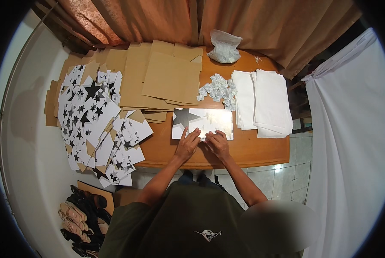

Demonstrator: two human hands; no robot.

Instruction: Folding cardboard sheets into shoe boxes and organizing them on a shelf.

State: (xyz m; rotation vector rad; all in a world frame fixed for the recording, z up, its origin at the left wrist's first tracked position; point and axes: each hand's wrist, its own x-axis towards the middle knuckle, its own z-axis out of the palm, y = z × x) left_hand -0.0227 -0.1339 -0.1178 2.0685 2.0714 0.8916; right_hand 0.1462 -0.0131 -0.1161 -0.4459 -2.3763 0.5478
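A flat rectangular white box [203, 116] with black and shiny star prints lies on the wooden table in front of me. My left hand [188, 144] rests on its near edge, fingers apart and lying on the lid. Beside it, my right hand [218, 144] touches the same edge, its fingers slightly bent and spread on the surface. The thumbs and the front side of the box are partly hidden under my hands. Light glares off the right half of the lid.
Brown cardboard sheets [171, 79] are stacked at the back left. Many star-printed pieces [83, 116] overlap at the far left. Small white packets [218, 88] lie behind the box, near a plastic bag [224, 47]. White sheets [272, 99] sit right. Shoes [74, 217] stand on the floor.
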